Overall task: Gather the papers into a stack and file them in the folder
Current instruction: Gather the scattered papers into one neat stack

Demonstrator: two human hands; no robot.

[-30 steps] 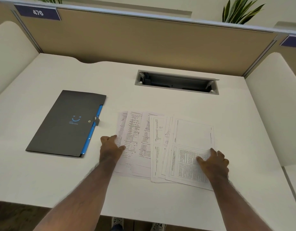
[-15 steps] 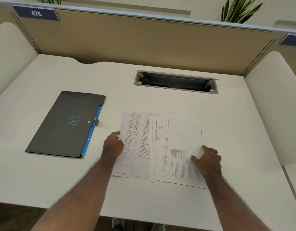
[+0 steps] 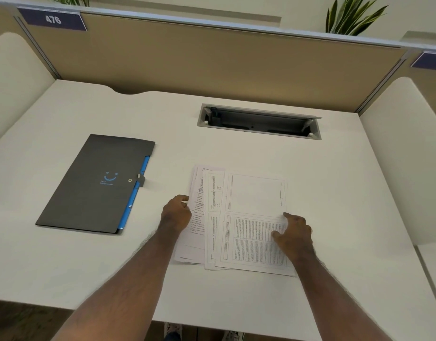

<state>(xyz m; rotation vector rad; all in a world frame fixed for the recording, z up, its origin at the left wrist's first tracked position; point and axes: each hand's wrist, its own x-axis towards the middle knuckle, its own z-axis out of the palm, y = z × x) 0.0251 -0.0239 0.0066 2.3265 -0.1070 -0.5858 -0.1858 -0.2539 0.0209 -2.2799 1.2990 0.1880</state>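
Several printed papers (image 3: 248, 205) lie overlapped in a loose, narrow pile on the white desk (image 3: 334, 193), their left edges fanned out. My left hand (image 3: 176, 212) presses against the pile's left edge, fingers curled at the sheets. My right hand (image 3: 291, 232) rests on the top sheet near its right edge, fingers spread flat. A dark grey folder (image 3: 96, 183) with a blue inner edge and a snap tab lies closed to the left of the papers, apart from them.
An open cable tray slot (image 3: 258, 121) is set in the desk behind the papers. Beige divider panels (image 3: 212, 62) wall the desk at the back and sides. The desk's front edge runs just below my forearms.
Both hands have moved inward, sliding the spread sheets together. The pile is narrower, and the top sheet has shifted left over the others.
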